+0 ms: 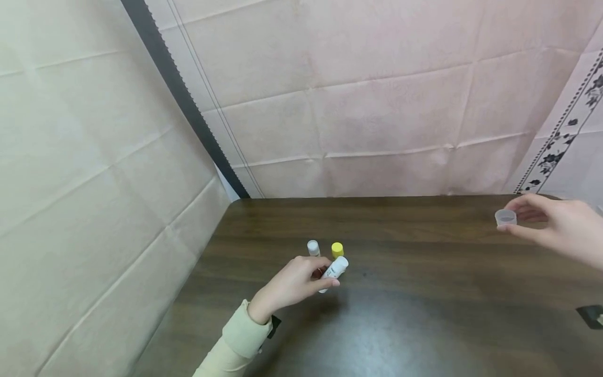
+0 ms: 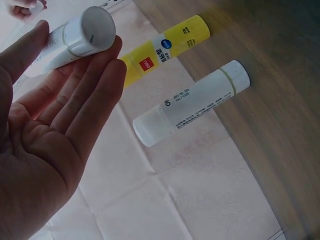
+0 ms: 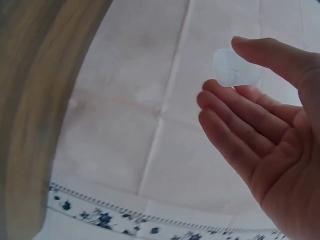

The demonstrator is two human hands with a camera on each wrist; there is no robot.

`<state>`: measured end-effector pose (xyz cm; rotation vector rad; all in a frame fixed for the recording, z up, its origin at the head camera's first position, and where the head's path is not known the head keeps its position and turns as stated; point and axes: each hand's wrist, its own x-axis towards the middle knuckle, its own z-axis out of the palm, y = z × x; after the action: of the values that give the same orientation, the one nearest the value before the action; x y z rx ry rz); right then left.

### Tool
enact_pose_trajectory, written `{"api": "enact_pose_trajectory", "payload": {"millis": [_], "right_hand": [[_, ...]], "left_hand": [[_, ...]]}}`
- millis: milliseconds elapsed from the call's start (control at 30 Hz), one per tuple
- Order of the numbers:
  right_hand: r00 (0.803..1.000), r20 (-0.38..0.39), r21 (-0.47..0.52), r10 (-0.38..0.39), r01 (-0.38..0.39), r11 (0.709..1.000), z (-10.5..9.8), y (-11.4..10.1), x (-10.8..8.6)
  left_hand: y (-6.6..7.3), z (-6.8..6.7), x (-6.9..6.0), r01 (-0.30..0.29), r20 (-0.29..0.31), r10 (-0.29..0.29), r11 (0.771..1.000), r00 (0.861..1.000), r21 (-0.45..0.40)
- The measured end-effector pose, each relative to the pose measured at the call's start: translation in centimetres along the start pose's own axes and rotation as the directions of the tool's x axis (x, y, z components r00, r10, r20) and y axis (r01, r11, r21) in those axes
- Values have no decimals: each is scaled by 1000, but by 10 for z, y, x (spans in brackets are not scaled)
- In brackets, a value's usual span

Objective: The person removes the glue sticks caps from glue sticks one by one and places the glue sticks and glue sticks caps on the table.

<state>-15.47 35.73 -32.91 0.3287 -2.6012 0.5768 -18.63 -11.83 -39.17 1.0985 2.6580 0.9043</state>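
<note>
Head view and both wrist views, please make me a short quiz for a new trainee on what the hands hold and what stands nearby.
1. True or false: the left hand is empty.
2. The right hand holds: A) a metal spoon; B) a small translucent plastic cup; C) a folded paper sheet.
3. Which two things stand upright on the brown wood-grain table near the left hand?

Key:
1. False; it holds a white cylindrical plastic tube.
2. B.
3. A yellow cylindrical tube and a second white cylindrical tube with a translucent cap.
</note>
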Motion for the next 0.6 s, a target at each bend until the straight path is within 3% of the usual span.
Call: {"api": "enact_pose_trajectory", "payload": {"millis": [200,367,600], "right_hand": [[997,-70,94,39,-33,995,8,19,-13],[993,-80,153,87,-74,985,18,30,-27],[993,10,-11,119,-118,993,36,37,-40]], "left_hand": [[-4,-1,-2,-2,-9,1,1000,1000,-10],[-5,-3,-3,6,-13,-6,1000,1000,-20],[-5,-2,0,21,-12,-22,999,1000,-35]]}}
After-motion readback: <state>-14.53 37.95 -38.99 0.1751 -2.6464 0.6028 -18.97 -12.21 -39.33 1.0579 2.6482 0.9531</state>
